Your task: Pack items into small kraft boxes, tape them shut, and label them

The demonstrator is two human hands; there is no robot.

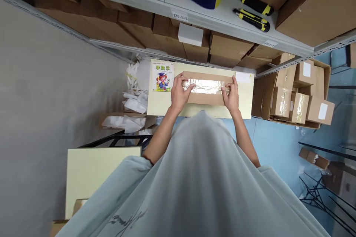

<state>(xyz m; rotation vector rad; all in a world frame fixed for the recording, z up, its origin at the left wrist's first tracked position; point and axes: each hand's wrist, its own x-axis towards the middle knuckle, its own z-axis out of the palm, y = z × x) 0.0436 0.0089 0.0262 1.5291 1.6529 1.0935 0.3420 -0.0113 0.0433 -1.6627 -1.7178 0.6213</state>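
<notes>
Cardboard box (205, 99) gripped at both ends, tape (206, 86) side up: looks like a steady-the-seam step to me.
Thumbs lie on the box's top by the tape while the fingers wrap its short ends, so left hand (180, 94) and right hand (231, 96) are both clasping it; can't make out any fingertips underneath. Box is over the pale tabletop (161, 107), resting or slightly lifted, hard to say. I'd guess the next move calls for an even hold, thumbs flat so no tape edge is left loose. Left of the box: a cartoon booklet (163, 77). Right of it: a white slip (243, 77), then a carton (260, 100) of small boxes (306, 74). Beyond it: a shelf (217, 24) with two cutters (257, 4).
</notes>
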